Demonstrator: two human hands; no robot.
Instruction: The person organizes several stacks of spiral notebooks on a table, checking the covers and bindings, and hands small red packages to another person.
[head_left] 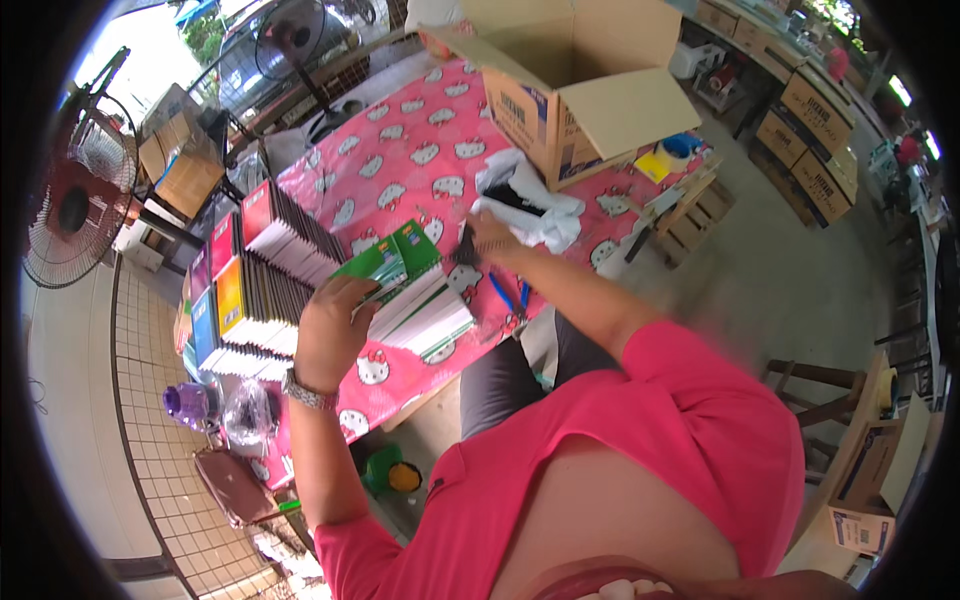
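My left hand (335, 325), with a watch on its wrist, is closed at the left end of a row of green-covered notebooks (410, 250), fingers and thumb gripping a notebook's edge. Their white page edges face me. At the row's far right, my right hand (492, 236) is closed on a small dark thing (465, 246) that I cannot make out. Beside that hand lies a crumpled white plastic bag (555, 220) with something black inside. A blue-handled tool (503, 290) lies nearer me on the pink patterned tablecloth (425, 152).
Stacks of red, yellow and blue notebooks (250, 290) stand on the left. A large open cardboard box (525, 115) occupies the far right of the table. A purple-topped container (190, 402) is at the near left. Fans (75, 205) stand beyond the table's left side.
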